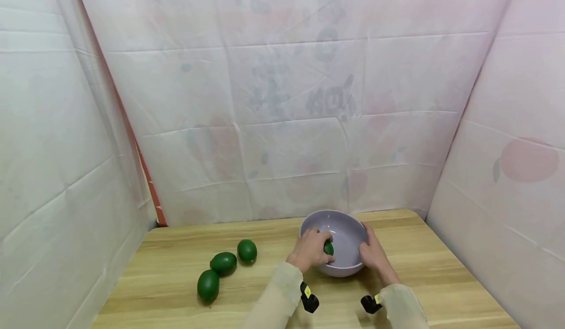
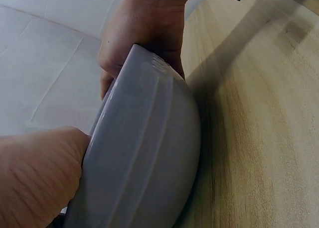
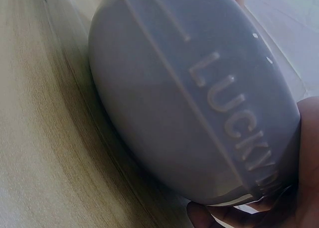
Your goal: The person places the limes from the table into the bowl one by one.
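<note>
A lavender-grey bowl [image 1: 341, 272] stands near the back of the wooden table, somewhat tilted. My left hand [image 1: 312, 248] reaches over its left rim and holds a dark green oval fruit [image 1: 328, 248] inside it, thumb and fingers around the fruit. On the opposite side, my right hand [image 1: 373, 253] grips the bowl's rim, with the thumb over the inside. In the right wrist view, fingers [image 3: 234, 217] of that hand curl under the bowl wall [image 3: 149, 98], which carries raised letters reading LUCKY. The left wrist view hides the fruit behind the bowl wall [image 2: 144, 138].
Left of the bowl lie three more dark green oval fruits: one at the back [image 1: 247, 251], a middle fruit [image 1: 223, 264] and a front fruit [image 1: 208, 286]. The wooden table [image 1: 163, 270] is enclosed by printed white sheets [image 1: 282, 147] behind and on both sides.
</note>
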Motion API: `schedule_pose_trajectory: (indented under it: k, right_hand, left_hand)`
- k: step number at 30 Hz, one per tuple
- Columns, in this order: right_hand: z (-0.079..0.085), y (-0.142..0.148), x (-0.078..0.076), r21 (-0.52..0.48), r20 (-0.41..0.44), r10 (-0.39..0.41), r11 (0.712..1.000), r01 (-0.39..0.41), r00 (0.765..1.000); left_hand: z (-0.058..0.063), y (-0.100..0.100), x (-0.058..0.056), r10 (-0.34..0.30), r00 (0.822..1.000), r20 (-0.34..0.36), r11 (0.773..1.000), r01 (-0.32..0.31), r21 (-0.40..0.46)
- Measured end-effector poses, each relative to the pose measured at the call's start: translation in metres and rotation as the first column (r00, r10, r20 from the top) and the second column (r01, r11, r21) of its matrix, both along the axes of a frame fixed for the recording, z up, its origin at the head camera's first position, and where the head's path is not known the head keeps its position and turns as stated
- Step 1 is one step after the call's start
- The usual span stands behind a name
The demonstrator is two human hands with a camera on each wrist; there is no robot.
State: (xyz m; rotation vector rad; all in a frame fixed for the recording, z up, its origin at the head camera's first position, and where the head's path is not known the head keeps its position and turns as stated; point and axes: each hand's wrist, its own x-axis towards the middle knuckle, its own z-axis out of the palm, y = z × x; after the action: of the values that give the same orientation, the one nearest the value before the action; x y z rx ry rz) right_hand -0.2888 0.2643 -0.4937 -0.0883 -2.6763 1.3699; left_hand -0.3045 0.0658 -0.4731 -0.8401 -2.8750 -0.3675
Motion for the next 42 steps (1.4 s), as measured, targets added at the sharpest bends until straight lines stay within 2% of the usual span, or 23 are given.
schedule_pose_trajectory:
  k: [10,15,23,34,42]
  right_hand:
    - [0.002,0.0,0.0,-0.011,0.031,0.005,1.0,-0.004,1.0]
    - [0.003,0.001,0.001,-0.015,0.045,0.013,1.0,-0.012,0.999]
    - [0.011,0.001,0.002,-0.092,0.126,0.049,0.995,-0.038,0.991]
    - [0.016,0.002,-0.002,-0.069,0.204,0.046,0.997,-0.032,0.978]
    - [0.008,0.002,-0.008,-0.024,0.141,0.011,1.0,-0.008,0.99]
  left_hand:
    - [0.005,0.002,0.002,0.017,1.0,0.023,0.999,-0.016,-0.036]
    - [0.004,0.003,0.001,0.02,0.999,0.044,0.999,-0.018,-0.049]
    - [0.006,0.003,0.004,0.025,0.999,0.027,0.998,-0.023,-0.063]
    - [0.003,0.001,0.005,0.023,0.999,0.026,0.998,-0.021,-0.057]
    - [0.001,0.0,0.005,0.01,1.0,-0.017,0.999,-0.011,-0.047]
